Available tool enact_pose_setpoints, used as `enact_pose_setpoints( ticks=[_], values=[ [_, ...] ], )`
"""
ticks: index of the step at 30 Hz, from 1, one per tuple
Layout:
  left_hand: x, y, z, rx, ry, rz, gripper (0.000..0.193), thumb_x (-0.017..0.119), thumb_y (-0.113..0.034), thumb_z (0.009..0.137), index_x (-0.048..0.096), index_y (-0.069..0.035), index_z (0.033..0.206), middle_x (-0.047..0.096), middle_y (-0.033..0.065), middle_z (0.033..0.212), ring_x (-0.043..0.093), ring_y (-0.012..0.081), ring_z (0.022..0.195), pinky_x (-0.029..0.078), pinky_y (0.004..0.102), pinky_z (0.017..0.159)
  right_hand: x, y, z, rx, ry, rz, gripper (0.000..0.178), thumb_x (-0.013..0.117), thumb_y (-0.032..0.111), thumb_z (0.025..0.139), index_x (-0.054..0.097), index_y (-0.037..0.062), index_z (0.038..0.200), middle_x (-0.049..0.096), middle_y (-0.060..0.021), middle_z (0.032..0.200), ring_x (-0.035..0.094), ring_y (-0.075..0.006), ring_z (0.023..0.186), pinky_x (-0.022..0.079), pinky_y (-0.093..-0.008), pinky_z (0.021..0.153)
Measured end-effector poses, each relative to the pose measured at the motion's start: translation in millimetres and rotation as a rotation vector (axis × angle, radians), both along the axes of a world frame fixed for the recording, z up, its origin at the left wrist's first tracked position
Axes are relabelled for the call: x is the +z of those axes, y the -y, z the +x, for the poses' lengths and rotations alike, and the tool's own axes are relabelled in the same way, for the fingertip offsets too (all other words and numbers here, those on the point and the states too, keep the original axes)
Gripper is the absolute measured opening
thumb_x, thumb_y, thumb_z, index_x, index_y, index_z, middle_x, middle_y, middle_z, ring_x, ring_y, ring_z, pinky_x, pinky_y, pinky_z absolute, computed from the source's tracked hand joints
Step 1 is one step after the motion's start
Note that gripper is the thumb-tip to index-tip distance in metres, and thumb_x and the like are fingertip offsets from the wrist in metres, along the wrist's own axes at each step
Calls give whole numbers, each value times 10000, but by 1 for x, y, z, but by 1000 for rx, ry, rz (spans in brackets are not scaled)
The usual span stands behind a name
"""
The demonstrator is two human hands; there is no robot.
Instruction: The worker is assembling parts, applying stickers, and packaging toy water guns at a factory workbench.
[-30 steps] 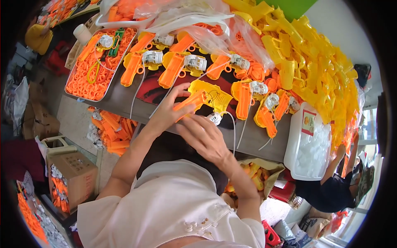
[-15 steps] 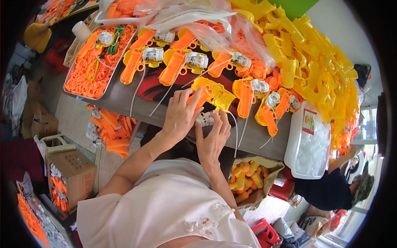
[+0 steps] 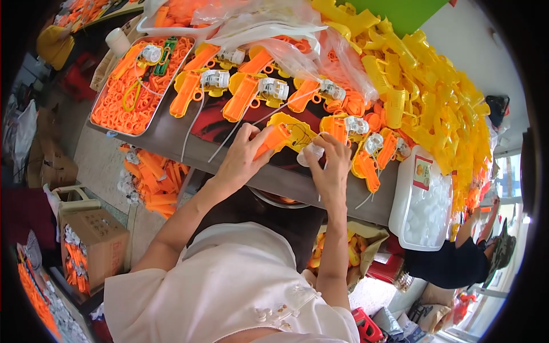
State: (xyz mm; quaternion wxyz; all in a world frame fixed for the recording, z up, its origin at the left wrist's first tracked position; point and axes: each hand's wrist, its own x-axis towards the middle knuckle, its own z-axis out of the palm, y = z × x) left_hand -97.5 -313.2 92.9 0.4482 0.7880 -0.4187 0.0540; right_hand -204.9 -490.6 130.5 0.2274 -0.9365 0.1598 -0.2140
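My left hand [image 3: 245,159] is closed around the orange handle [image 3: 277,139] of a toy gun near the table's front edge. The gun's yellow half-shell [image 3: 290,123] faces up, with thin dark wires inside. Just to the right, my right hand [image 3: 334,171] pinches a clear-and-white mechanism [image 3: 310,154] at the shell's end. Its fingers partly cover the piece and the shell's right side. Beyond my hands lie several partly assembled orange and yellow toy guns [image 3: 243,97], with clear front parts and thin white tubes.
A metal tray [image 3: 91,117] of orange rings stands at the left. Yellow shells [image 3: 423,86] are heaped at the back right, beside a clear tub [image 3: 400,214] of translucent pieces. An open sack [image 3: 374,240] sits below the table. A person in dark clothing [image 3: 440,262] is at the far right.
My right hand has moved right and up with the clear-and-white mechanism, bringing it to the yellow shell's right end. The toy gun has turned and shifted slightly in my left hand.
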Motion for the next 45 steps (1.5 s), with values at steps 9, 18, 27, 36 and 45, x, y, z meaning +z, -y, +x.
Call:
enact_pose_setpoints(
  ticks=[9, 18, 27, 36, 45],
  values=[
    [1, -1, 1, -29, -49, -54, 504, 726, -68, 793, 550, -3, 1260, 494, 115, 974, 500, 274, 932, 440, 374, 828, -7, 3, 22, 175, 40, -245, 265, 619, 169, 883, 669, 74, 1125, 543, -123, 1276, 446, -300, 1186, 264, -449, 1046],
    [-4, 25, -13, 117, 30, -77, 495, 724, -14, 752, 565, -1, 1221, 518, 112, 1044, 482, 307, 1001, 438, 391, 884, -16, -1, 30, 63, 167, -16, 196, 621, 146, 861, 705, 60, 1016, 545, -112, 1266, 446, -307, 1187, 253, -469, 1058],
    [-6, 26, -12, 76, 36, -82, 499, 710, 28, 740, 564, 0, 1217, 544, 111, 1099, 483, 311, 1022, 441, 387, 898, -12, 8, 37, 115, 59, 2, 208, 580, 163, 897, 710, 63, 1026, 550, -92, 1279, 438, -297, 1198, 276, -423, 1059],
    [-8, 23, -9, 72, 21, -83, 484, 711, 23, 741, 575, -8, 1204, 558, 105, 1070, 491, 310, 1007, 432, 389, 905, -12, 20, 39, 196, -70, 89, 251, 537, 179, 914, 717, 60, 1042, 492, -109, 1365, 407, -296, 1246, 234, -446, 1100],
    [-5, 34, -3, 103, -68, -138, 370, 717, -28, 778, 624, -73, 1134, 607, 81, 1066, 506, 288, 1001, 437, 371, 886, -19, 15, 24, 71, -115, 7, 332, 479, 266, 967, 723, 69, 1076, 465, -112, 1405, 347, -289, 1328, 44, -521, 1157]
  ],
)
